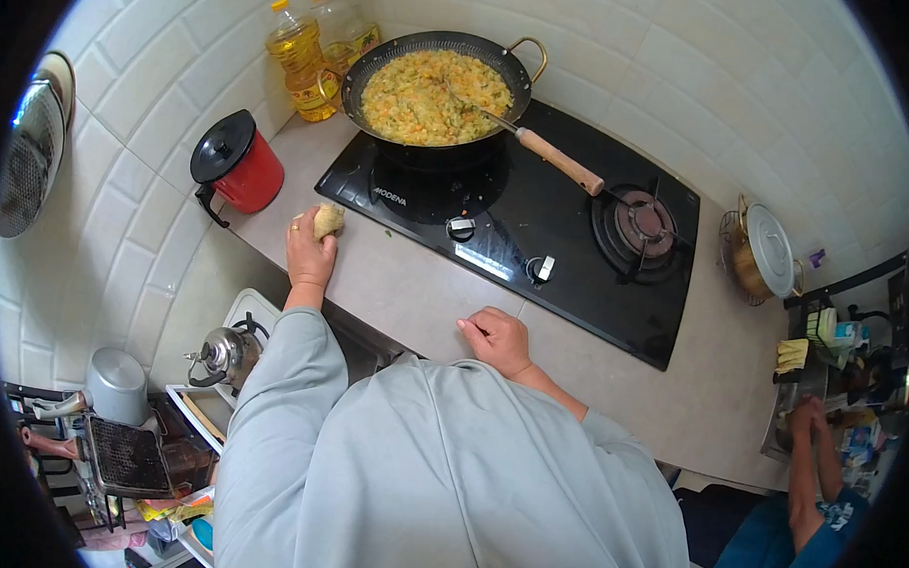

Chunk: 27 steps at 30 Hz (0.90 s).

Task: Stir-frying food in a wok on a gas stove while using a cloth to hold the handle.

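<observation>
My left hand [309, 253], with a ring on one finger, presses a crumpled pale-yellow cloth [329, 221] onto the grey countertop [424, 283], left of the stove's front corner. My right hand [499, 340] rests at the counter's front edge, its fingers curled in and no object visible in it. Ahead is a black glass gas stove [428, 185] with two knobs. On its left burner stands a black wok [352, 93] full of diced yellow-orange food [431, 95]. A wooden-handled spatula [560, 160] leans in the wok, its handle sticking out to the right. Small food bits lie on the glass.
A red lidded pot [252, 175] and cooking oil bottles [297, 61] stand at the left wall. The right burner [644, 223] is bare. A gold lidded pot [759, 268] sits far right; another person's arms [805, 454] reach into a sink there. A kettle [223, 351] is lower left.
</observation>
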{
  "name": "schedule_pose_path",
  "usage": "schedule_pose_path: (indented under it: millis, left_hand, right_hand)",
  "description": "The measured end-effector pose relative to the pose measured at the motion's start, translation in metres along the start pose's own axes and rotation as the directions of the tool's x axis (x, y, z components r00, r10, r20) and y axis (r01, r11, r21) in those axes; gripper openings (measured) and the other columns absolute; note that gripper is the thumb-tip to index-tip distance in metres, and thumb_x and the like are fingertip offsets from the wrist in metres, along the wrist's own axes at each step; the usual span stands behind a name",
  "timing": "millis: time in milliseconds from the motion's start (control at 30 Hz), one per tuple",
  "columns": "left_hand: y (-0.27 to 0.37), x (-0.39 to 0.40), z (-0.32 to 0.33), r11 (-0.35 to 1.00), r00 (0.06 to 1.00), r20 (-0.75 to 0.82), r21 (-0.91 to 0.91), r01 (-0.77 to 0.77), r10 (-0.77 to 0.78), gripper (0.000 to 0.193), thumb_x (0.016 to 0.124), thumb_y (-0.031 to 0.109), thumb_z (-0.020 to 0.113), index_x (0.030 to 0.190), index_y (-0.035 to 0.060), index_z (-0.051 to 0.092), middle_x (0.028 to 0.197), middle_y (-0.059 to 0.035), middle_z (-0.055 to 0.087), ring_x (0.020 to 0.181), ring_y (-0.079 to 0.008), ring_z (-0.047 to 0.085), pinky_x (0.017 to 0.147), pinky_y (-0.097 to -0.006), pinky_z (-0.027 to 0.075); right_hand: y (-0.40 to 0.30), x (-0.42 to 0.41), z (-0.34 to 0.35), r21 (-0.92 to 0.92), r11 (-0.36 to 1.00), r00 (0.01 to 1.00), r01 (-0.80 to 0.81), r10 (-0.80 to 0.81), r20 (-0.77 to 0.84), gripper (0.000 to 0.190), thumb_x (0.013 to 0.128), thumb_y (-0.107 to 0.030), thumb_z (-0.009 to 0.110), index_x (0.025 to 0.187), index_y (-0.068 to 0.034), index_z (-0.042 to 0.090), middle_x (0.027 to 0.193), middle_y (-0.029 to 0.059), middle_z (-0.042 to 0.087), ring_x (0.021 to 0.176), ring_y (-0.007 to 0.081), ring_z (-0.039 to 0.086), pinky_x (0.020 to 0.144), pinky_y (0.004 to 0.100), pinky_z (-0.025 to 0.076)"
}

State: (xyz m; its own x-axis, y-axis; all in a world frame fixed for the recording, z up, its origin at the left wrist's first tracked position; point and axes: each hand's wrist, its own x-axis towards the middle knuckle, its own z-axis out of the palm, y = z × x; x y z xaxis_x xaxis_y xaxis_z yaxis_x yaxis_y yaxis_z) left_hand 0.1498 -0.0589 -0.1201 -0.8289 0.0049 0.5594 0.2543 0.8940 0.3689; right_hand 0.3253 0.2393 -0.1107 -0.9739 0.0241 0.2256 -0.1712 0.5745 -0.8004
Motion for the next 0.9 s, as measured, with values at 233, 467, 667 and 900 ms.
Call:
schedule_pose_path:
  millis: [233,467,667,900]
  left_hand:
    - [0.0011,0.0014,-0.0016,0.999,0.999,0.016,-0.034,0.038,-0.038,0.049,0.071,0.009,0.061,0.119,0.0117,0.052,0.11,-0.0177,0.055,0.104,-0.0379,0.051,0.094,-0.0452,0.042]
    - [0.0027,0.0018,-0.0047,0.995,0.998,0.025,-0.081,0.053,-0.051,0.049,0.07,0.009,0.062,0.118,0.0103,0.053,0.109,-0.0186,0.056,0.107,-0.0382,0.05,0.096,-0.0446,0.041]
    - [0.0021,0.0015,-0.005,0.995,0.998,0.027,-0.083,0.056,-0.054,0.05,0.07,0.008,0.062,0.118,0.0108,0.053,0.108,-0.0187,0.056,0.107,-0.0385,0.05,0.097,-0.0452,0.041]
    - [0.0009,0.0017,-0.0068,0.994,0.999,0.026,-0.097,0.043,-0.041,0.052,0.069,0.008,0.064,0.119,0.0113,0.052,0.107,-0.018,0.056,0.105,-0.0385,0.051,0.096,-0.0457,0.041]
  right_hand:
    - [0.0025,0.0006,0.0031,0.017,0.999,0.998,0.038,-0.037,-0.058,0.02,0.082,-0.023,0.067,0.07,-0.006,0.066,0.07,0.0069,0.063,0.06,0.0268,0.06,0.054,0.0366,0.047]
    - [0.0006,0.0009,0.0023,0.005,0.999,0.997,0.042,-0.042,-0.066,0.02,0.081,-0.021,0.068,0.07,-0.006,0.065,0.069,0.0071,0.063,0.059,0.0258,0.06,0.053,0.0351,0.046]
    - [-0.0001,0.0012,0.0035,0.026,0.997,0.994,0.071,-0.068,-0.086,0.017,0.08,-0.016,0.069,0.071,-0.002,0.066,0.065,0.0102,0.06,0.056,0.0232,0.057,0.052,0.0326,0.044]
    - [-0.0013,0.002,0.0044,-0.042,0.997,0.995,0.06,-0.064,-0.082,0.018,0.08,-0.021,0.069,0.07,-0.006,0.066,0.069,0.0073,0.063,0.058,0.0234,0.06,0.053,0.0327,0.046]
